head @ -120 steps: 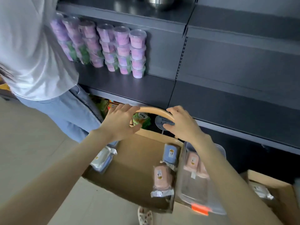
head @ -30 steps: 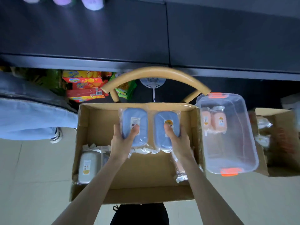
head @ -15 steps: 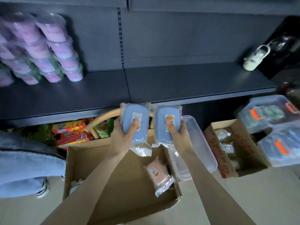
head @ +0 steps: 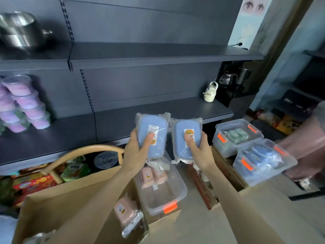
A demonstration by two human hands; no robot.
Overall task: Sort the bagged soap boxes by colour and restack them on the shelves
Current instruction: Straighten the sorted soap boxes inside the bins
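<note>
Left hand (head: pixel 139 152): curled round a bagged blue box (head: pixel 159 138), thumb on the label, just in front of the shelf (head: pixel 123 120) edge.
Right hand (head: pixel 199 152): grips a second box (head: pixel 180 138) beside the first, also short of the shelf.
Bin (head: pixel 255 178): below the shelf's right end; seemingly more blue boxes inside, though blurred.
Risk: the bags look slick, so setting both boxes down together could let one slide off the shelf lip.

Dim interior, soft daylight from right; glare on steel pot (head: pixel 16 30); wide-angle edge distortion, blur.
</note>
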